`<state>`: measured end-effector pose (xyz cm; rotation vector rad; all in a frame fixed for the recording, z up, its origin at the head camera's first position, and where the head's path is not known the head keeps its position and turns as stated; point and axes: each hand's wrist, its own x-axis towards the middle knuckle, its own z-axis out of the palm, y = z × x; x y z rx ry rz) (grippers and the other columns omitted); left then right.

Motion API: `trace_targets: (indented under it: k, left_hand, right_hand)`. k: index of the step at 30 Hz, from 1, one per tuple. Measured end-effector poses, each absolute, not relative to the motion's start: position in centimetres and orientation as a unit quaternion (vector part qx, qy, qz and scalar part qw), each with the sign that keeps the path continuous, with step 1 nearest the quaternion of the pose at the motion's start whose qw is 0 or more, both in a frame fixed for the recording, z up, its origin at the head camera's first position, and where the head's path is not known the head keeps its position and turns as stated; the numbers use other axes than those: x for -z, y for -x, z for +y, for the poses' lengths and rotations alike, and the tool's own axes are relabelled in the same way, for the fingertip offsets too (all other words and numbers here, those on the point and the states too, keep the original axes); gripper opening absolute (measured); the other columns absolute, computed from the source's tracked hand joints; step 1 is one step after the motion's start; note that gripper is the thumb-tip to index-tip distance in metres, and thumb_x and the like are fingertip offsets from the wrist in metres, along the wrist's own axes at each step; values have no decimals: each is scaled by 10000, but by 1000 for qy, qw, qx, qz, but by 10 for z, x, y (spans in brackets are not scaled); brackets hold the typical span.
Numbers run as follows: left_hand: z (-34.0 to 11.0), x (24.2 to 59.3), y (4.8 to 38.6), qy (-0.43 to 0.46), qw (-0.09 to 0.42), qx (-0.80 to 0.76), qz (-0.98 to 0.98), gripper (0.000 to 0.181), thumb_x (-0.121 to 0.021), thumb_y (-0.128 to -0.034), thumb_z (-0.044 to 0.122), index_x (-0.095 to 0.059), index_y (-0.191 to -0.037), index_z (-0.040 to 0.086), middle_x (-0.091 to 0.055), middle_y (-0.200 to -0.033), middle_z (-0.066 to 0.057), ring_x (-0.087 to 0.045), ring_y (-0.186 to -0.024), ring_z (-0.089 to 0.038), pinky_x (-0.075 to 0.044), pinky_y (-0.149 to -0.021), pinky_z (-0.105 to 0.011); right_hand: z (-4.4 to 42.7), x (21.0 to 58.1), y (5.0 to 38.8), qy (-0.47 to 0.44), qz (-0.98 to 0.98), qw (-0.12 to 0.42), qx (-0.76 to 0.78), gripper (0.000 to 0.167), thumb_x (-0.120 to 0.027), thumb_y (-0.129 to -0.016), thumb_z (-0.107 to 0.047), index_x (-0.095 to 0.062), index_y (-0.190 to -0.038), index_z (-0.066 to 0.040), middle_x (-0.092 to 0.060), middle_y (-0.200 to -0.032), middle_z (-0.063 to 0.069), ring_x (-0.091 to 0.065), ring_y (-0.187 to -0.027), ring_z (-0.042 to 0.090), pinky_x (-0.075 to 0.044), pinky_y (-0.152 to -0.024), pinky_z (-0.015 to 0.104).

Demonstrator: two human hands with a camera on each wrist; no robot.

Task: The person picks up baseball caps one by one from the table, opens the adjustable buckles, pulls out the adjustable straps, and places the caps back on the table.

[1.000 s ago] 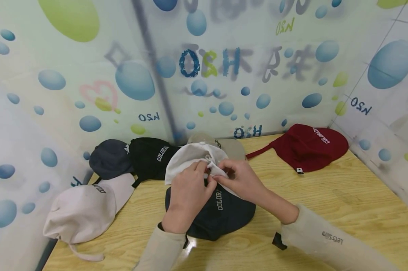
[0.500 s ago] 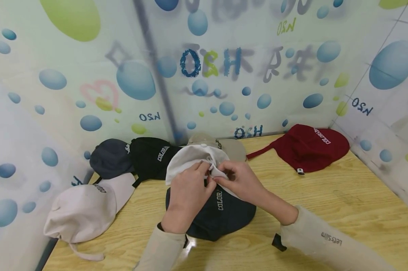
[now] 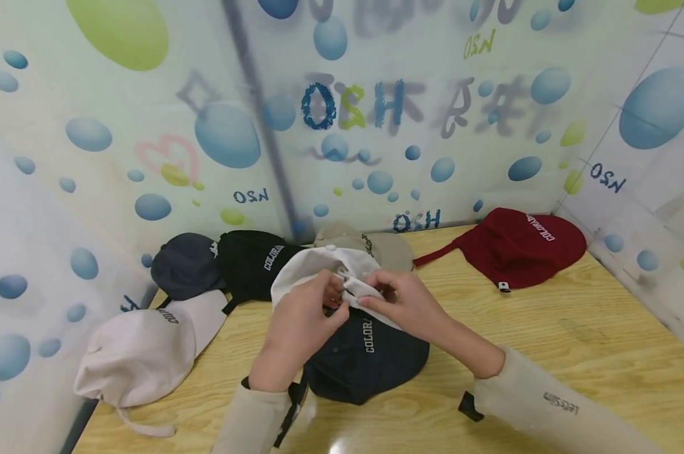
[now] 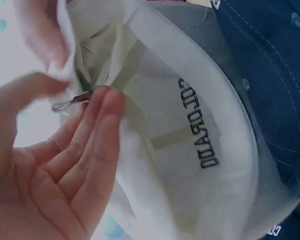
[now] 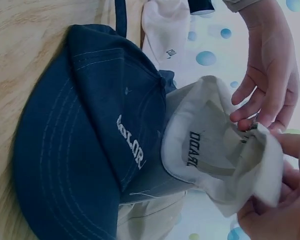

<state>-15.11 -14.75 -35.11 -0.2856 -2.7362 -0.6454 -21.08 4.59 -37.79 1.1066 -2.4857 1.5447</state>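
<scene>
A white cap (image 3: 299,268) is held open side up above the table, its inside and the backwards-reading COLORADO lettering (image 4: 197,125) showing in the left wrist view. My left hand (image 3: 297,331) pinches at the small metal strap buckle (image 4: 70,102) on its back edge, thumb on one side and fingertips on the other. With thumb and fingers, my right hand (image 3: 412,307) grips the cap's back edge beside the buckle; its fingers are partly hidden by the fabric. Below both hands a dark navy cap (image 3: 370,366) lies on the table.
On the wooden table (image 3: 546,340) lie a pale pink cap (image 3: 140,356) at left, a dark blue-grey cap (image 3: 183,268), a black cap (image 3: 251,261), a beige cap (image 3: 395,249) behind the white one, and a red cap (image 3: 523,249) at right. Printed walls (image 3: 376,157) enclose the back and sides.
My left hand has shifted left and its thumb and fingers have spread slightly, drawing the white cap a little left. My right hand stays almost where it was.
</scene>
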Motion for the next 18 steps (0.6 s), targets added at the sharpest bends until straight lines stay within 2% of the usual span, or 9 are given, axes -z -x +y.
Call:
trace_targets:
  k: [4,8,15,18]
  left_hand:
    - [-146,353,152,112,191,228,-948,63,-694,-916,135,-636,-941,128,-729,-841,3,-686,-714,-92,-543,-643,-226]
    - [-146,353,151,109,219,238,-940,53,-692,-917,113,-649,-947,122,-714,-812,-2,-657,-696,-95,-530,-636,-227]
    - [-145,351,147,107,209,277,-932,54,-672,-954,178,-673,-1001,153,-719,-893,28,-691,-801,-93,-580,-708,-239]
    - [-147,351,145,95,233,253,-934,59,-667,-961,202,-689,-998,164,-680,-912,22,-662,-805,-115,-568,-690,-259]
  right_hand:
    - [43,374,211,-356,-794,-22,-493,91,-666,-959,-164,-702,-957,-81,-647,-804,19,-509,-656,95,-436,-601,223]
    - [41,371,212,-349,-802,-32,-484,93,-663,-962,-165,-685,-980,-77,-631,-807,22,-505,-659,138,-431,-606,244]
    - [37,371,211,-331,-810,-5,-484,65,-655,-957,-130,-661,-965,-65,-579,-751,14,-477,-631,155,-399,-593,225]
    - [38,372,212,-324,-804,3,-498,69,-659,-956,-121,-657,-939,-53,-558,-745,14,-458,-623,116,-382,-589,219]
